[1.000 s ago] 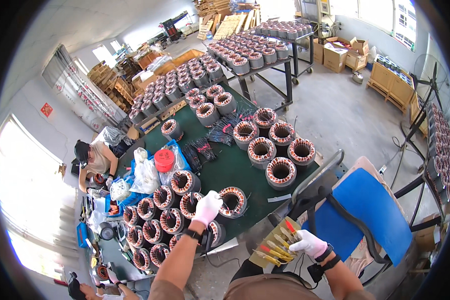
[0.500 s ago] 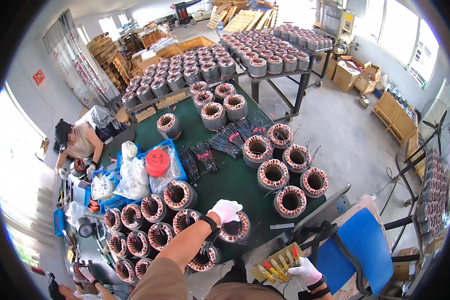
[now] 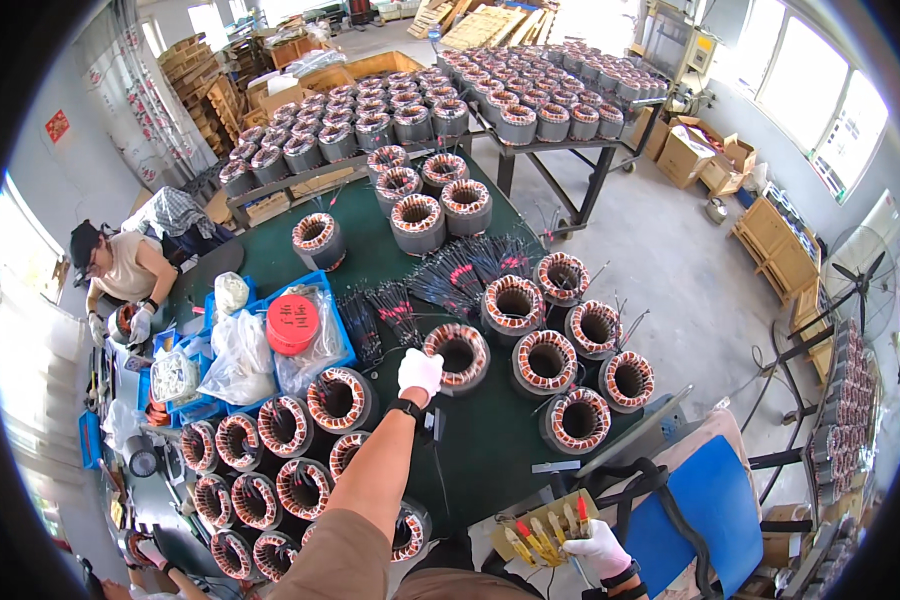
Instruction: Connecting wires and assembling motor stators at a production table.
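Note:
My left hand (image 3: 420,372), in a white glove, is closed on the left rim of a motor stator (image 3: 482,365). That grey stator, ringed with copper windings and white insulation, sits at mid-table by the black wire leads (image 3: 398,312). My right hand (image 3: 600,549), also gloved, is closed at the lower edge, next to a board (image 3: 502,540) holding several yellow- and red-handled tools (image 3: 544,535). What its fingers hold is hard to make out. To the right of the stator stand several more stators (image 3: 545,362); others lie in rows (image 3: 303,486) left of my forearm.
Blue bins (image 3: 340,320) with plastic bags and a round red container (image 3: 292,324) stand on the left. A blue-topped chair (image 3: 698,515) is close on the right. Racks crowded with stators (image 3: 370,130) line the far side. Two other people work at the left.
My left hand has moved forward across the table, and the stator beneath it has gone from the near edge to mid-table. My right hand stays by the tool board. The view has shifted slightly.

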The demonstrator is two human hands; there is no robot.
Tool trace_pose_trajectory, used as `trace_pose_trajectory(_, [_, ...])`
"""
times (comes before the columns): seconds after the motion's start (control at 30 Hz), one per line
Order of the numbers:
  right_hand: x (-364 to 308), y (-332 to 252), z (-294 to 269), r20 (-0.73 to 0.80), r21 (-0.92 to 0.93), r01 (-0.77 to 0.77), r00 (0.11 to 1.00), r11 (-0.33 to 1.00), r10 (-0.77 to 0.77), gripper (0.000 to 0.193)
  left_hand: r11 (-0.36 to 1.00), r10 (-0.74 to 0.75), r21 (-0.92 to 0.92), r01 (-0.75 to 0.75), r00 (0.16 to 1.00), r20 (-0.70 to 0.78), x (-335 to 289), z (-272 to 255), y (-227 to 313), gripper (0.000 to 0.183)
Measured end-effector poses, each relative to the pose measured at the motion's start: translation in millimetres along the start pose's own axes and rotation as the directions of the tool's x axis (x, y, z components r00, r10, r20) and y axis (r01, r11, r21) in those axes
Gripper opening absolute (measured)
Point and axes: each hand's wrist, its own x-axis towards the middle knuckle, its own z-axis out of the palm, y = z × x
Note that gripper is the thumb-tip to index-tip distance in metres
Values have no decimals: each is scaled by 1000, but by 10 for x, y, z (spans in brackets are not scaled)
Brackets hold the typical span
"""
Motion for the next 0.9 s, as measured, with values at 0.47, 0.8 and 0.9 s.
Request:
trace_pose_trajectory(0.47, [-150, 8, 185, -46, -82, 54, 997, 995, -58, 43, 818, -97, -563, 118, 993, 68, 294, 191, 194, 32])
trace_pose_trajectory(0.8, [-241, 148, 175, 119, -229, 122, 988, 966, -97, 43, 654, 704, 402, -641, 710, -12, -475, -169, 126, 38])
trace_pose_trajectory(0.9, [-319, 473, 62, 99, -100, 115, 990, 988, -105, 52, 614, 637, 517, -597, 761, 122, -349, -71, 188, 49])
